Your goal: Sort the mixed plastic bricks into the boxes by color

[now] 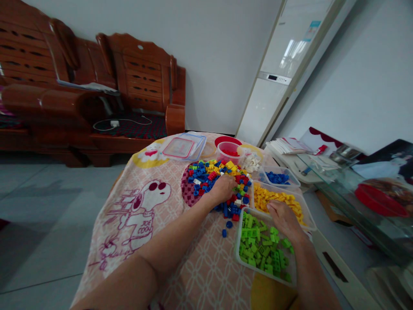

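Under the curled fingers (231, 182) of the left hand (222, 188), mixed bricks (200, 175), below the bent fingers of the right hand (285, 217), yellow bricks (292, 201), green bricks (253, 247) nearby, either grip unclear

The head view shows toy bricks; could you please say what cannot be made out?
In the head view:
Left hand: its back hides anything its fingers may hold.
Yellow bricks: some covered by the right hand.
Box of green bricks: right side partly behind right arm.
Wooden sofa: cut off by left edge.
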